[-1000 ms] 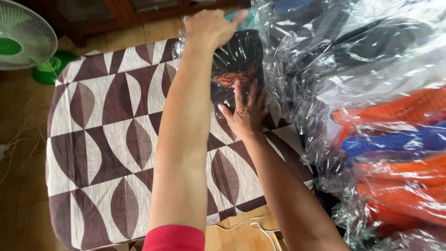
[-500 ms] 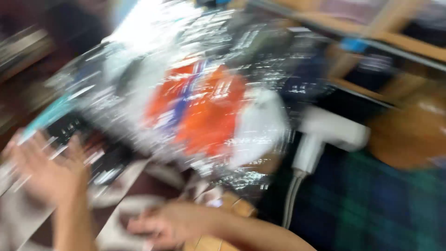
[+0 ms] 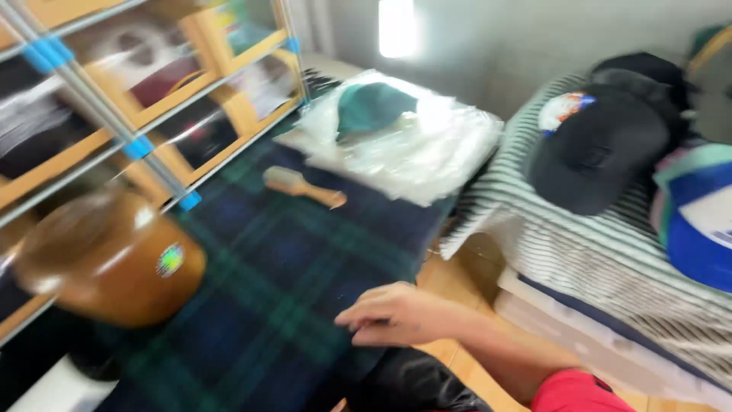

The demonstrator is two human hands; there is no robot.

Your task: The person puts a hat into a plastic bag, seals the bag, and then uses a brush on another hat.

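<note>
One hand [image 3: 396, 314] was in view; it entered from the lower right on an arm with a red sleeve [image 3: 576, 393], and which hand it was could not be told from this blurred frame. Fingers [image 3: 358, 314] were loosely extended and close together, pointing left, gripping nothing; fingertips lay on or just above the plaid cloth [image 3: 259, 305], contact uncertain. Cloth, dark blue and green, spread out from under the fingertips to the left and onward beyond them. Below the fingers, against the wrist, lay a black glossy item [image 3: 412, 381], kind unclear. Well beyond the fingertips, on the cloth, lay a wooden brush [image 3: 301, 185]; past it, a stack of clear bags [image 3: 412, 149] with a teal cap [image 3: 374, 107] on top. Left of the fingers, well apart, sat a brown pot [image 3: 107, 259] beside a shelf [image 3: 152, 91] with metal rails. Right of the hand, beyond a strip of wooden floor [image 3: 457, 278], a striped sheet [image 3: 579, 252] carried a black cap [image 3: 598, 149] and a blue cap [image 3: 698, 221].
</note>
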